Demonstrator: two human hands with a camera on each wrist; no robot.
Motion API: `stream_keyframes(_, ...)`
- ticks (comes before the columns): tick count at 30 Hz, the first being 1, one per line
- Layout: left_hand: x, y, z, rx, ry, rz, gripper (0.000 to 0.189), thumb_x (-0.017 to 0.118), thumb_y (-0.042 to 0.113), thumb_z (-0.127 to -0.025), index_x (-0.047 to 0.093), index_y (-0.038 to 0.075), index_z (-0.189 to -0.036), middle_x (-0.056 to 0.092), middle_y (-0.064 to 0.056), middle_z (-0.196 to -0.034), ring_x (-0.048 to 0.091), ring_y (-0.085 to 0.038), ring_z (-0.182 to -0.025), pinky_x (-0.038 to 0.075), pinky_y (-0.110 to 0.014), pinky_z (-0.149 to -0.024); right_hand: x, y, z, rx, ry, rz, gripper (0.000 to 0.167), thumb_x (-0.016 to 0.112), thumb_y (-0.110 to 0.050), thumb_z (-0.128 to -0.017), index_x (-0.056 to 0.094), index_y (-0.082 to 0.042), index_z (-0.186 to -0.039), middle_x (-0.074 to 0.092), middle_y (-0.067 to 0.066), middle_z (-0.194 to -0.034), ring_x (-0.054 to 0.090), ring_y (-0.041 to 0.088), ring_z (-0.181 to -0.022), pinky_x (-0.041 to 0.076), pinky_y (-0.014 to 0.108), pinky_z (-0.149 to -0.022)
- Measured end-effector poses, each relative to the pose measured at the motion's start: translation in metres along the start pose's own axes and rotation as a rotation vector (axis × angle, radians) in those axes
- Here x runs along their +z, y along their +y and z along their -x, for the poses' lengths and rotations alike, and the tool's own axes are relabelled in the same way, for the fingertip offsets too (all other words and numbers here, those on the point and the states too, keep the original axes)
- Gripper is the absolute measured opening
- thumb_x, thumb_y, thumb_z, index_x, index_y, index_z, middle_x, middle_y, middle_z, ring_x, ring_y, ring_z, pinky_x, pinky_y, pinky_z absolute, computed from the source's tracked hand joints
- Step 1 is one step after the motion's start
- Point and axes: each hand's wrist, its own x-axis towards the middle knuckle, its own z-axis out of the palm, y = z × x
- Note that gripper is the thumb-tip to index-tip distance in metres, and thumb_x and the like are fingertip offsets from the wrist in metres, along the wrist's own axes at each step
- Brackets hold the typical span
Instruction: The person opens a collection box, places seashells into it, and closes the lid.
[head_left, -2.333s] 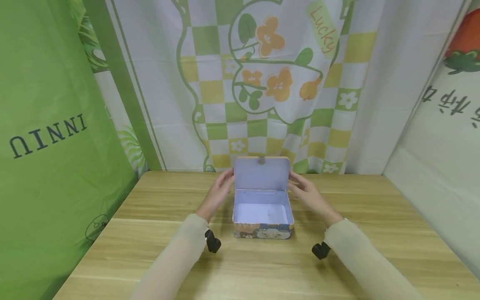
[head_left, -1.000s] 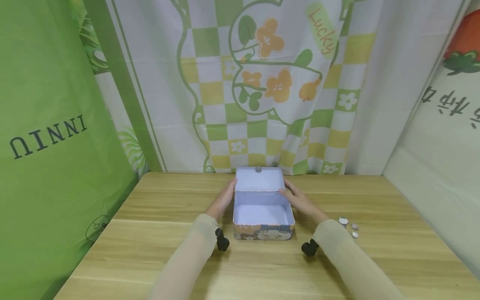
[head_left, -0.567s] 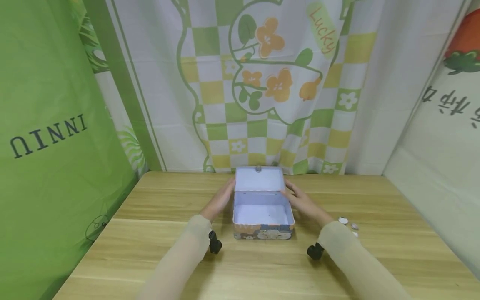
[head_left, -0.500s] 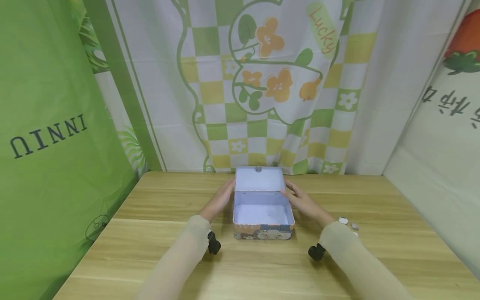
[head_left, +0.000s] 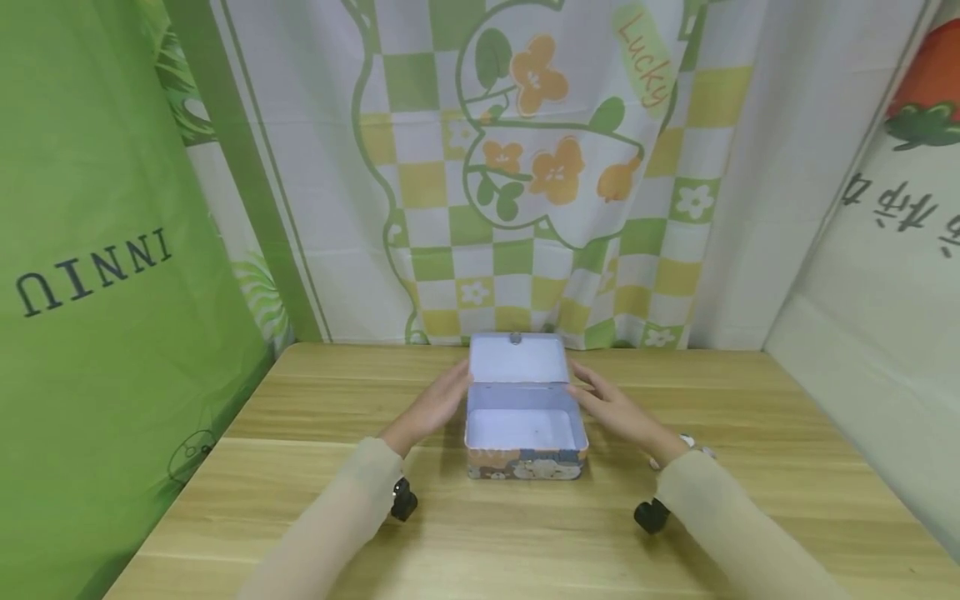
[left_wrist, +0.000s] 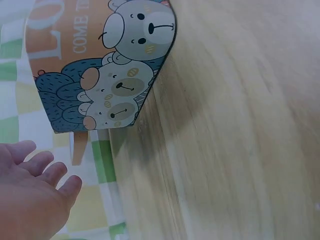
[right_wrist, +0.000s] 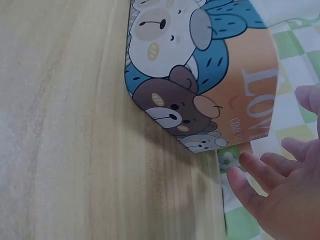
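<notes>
A tin box (head_left: 525, 464) with printed cartoon bears stands near the middle of the table, its pale inside facing up and bare. Its hinged lid (head_left: 519, 358) leans back, with a small round clasp at the top edge. To the left of the lid is my left hand (head_left: 429, 408), fingers extended. In the left wrist view, a gap separates this hand (left_wrist: 35, 195) from the box (left_wrist: 120, 65). My right hand (head_left: 618, 412) lies on the other side with loosely spread fingers. The right wrist view shows this hand (right_wrist: 285, 195) beside the box (right_wrist: 200, 75), holding nothing.
Small white pieces (head_left: 687, 440) lie on the table (head_left: 765, 467) to the right, partly hidden by my right wrist. A patterned curtain (head_left: 420, 192) hangs behind the table. Green cloth (head_left: 97, 375) hangs at the left and white cloth (head_left: 885, 333) at the right.
The lid has tipped back from nearly upright with both hands at its sides. Since then, my hands have drawn outward from it. My right wrist now covers more of the small pieces.
</notes>
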Motion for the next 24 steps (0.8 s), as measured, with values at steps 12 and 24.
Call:
stream_keyframes(12,-0.003,-0.001,0.039,0.012,-0.135,-0.082,0.066,0.038,0.041,-0.109,0.019,0.003,-0.159,0.016,-0.016,-0.165,0.013,-0.038,-0.15,0.012,-0.055,-0.12,-0.005,-0.005,0.013,-0.083,-0.089,0.04,0.07,0.045,-0.036,-0.108,0.012,0.0,-0.159,0.012,0.027,-0.163,0.031,0.05,-0.14,0.034,0.063,-0.109)
stream_keyframes(24,0.013,-0.01,0.061,-0.005,-0.141,-0.061,0.071,0.051,0.039,-0.105,0.019,0.009,-0.161,0.012,-0.014,-0.166,0.014,-0.039,-0.149,0.016,-0.065,-0.116,-0.009,-0.002,0.023,-0.11,-0.07,0.087,0.065,0.05,-0.031,-0.107,0.023,-0.002,-0.158,0.021,0.026,-0.161,0.037,0.049,-0.137,0.035,0.065,-0.108)
